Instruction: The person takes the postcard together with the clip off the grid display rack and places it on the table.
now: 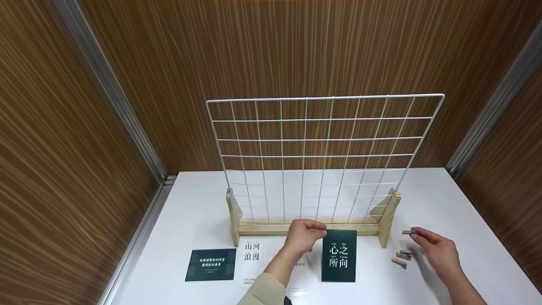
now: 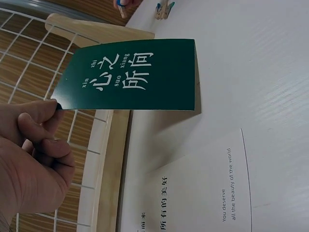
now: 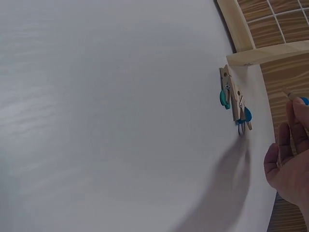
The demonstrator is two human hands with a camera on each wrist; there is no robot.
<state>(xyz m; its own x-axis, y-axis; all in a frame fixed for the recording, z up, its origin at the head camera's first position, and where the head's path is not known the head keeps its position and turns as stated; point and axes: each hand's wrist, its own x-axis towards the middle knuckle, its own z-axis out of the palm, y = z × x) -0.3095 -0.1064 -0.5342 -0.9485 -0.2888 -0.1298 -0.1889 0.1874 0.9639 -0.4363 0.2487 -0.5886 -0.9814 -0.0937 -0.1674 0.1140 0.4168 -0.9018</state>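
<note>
My left hand [image 1: 302, 237] pinches a dark green card [image 1: 338, 256] with white Chinese characters by its upper left corner. In the left wrist view the card [image 2: 130, 77] is raised off the table, in front of the white wire grid [image 1: 315, 154]. To the right, my right hand [image 1: 436, 250] pinches a small wooden clothespin [image 1: 407, 232] with a blue part between thumb and fingertips. Below that hand several more clothespins [image 1: 400, 258] lie in a small group; the right wrist view shows green and blue decorations on these clothespins [image 3: 235, 101].
The grid stands in a wooden base [image 1: 309, 229] with two upright side pieces. Another dark green card [image 1: 211, 264] lies at the left on the white table [image 1: 190, 212]. White printed cards [image 1: 252, 267] lie beside it, partly behind my left forearm. Wood-grained panels [image 1: 271, 51] enclose the table.
</note>
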